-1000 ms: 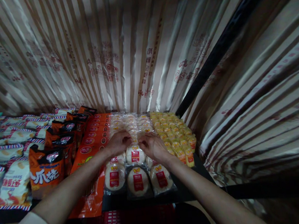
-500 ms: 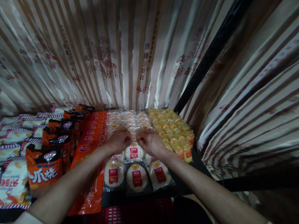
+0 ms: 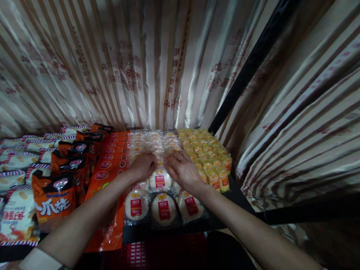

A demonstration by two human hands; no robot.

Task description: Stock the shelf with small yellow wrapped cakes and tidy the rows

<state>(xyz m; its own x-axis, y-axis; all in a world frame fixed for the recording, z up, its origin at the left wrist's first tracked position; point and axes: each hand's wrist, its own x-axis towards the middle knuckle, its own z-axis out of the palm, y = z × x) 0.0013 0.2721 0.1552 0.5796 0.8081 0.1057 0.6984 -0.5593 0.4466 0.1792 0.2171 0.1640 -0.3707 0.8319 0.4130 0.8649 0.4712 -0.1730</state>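
Note:
Clear-wrapped round rice cracker packets with red labels stand in three columns on a black shelf. My left hand reaches over the left and middle columns, its fingers curled at the left edge of a middle-column packet. Opposite it, my right hand is bent over the right column, fingertips at that packet's right edge. Both hands appear closed on this packet, though the fingertips are partly hidden. Below them, another rice cracker packet leans behind the front row.
An orange printed plastic sheet lies left of the crackers. Beyond it stand orange-and-black snack bags and white snack bags. Small yellow packets fill the right side. A dark post slants before the pleated curtain. A red basket sits below.
My hands stay over the middle column with slight finger movement; the right fingers lie a little flatter. The view has shifted slightly, and the packets keep their arrangement.

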